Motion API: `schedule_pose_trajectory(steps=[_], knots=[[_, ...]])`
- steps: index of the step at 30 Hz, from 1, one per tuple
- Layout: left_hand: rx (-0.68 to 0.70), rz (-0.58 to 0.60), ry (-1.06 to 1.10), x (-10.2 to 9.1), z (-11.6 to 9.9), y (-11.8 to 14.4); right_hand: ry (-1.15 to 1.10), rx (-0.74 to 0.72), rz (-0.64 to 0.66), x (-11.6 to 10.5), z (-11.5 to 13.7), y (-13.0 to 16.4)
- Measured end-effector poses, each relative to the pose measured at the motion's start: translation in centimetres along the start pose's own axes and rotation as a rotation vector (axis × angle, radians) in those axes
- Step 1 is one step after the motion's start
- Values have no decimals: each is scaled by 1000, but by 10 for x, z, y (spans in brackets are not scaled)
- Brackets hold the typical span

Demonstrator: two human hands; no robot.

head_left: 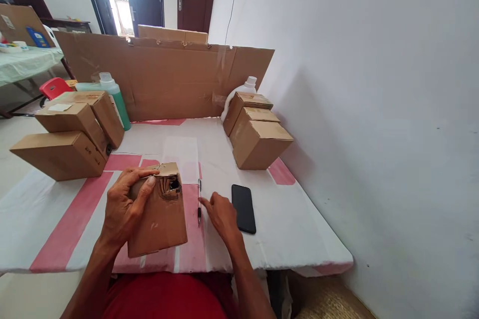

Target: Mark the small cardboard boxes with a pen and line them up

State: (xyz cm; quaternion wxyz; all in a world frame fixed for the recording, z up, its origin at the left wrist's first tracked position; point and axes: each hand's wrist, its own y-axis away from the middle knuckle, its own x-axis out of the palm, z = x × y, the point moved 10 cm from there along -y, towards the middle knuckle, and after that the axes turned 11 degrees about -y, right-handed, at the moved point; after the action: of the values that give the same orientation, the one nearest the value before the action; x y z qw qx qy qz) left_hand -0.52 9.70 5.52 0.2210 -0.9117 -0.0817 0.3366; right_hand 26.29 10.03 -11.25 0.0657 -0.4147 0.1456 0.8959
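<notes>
My left hand [125,204] grips a small brown cardboard box [162,219] tilted up from the table, with a torn hole near its top. My right hand [220,214] rests on the table just right of the box, fingertips touching a black pen [199,199] that lies on the red and white table cover [299,224]. A black phone [243,208] lies flat just right of that hand.
Three cardboard boxes [71,134] are stacked at the left beside a green bottle [112,92]. Three more boxes [258,132] lean at the right in front of a white bottle [243,89]. A cardboard sheet [168,75] stands across the back. The white wall runs along the right.
</notes>
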Motion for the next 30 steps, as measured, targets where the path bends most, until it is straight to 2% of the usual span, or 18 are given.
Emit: schedule_pose_trajectory(steps=[4,6,10,15,18,20,23,25,27,30], knots=[[3,-9,4,0,1,1,59,186,-241,-45,-50,14],[16,-11,9,1,-2,2,55,276,-284,-55,-76,19],[43,-17,11,2,-8,5,-73,341,-290,-58,-109,17],[36,-26,11,3,-5,10,-379,269,-263,-44,-115,8],[32,-38,15,2,-3,12,-580,180,-221,-32,-102,11],[30,-43,17,1,-2,12,-765,145,-207,-31,-90,20],[35,-42,17,2,-4,13,-1287,106,-120,-39,-56,38],[36,-42,17,3,-5,14,-1561,76,-2,-49,-22,52],[36,-37,15,5,-5,15,-1684,46,157,-54,17,69],[49,-25,16,6,-6,17,-1838,29,431,-39,73,97]])
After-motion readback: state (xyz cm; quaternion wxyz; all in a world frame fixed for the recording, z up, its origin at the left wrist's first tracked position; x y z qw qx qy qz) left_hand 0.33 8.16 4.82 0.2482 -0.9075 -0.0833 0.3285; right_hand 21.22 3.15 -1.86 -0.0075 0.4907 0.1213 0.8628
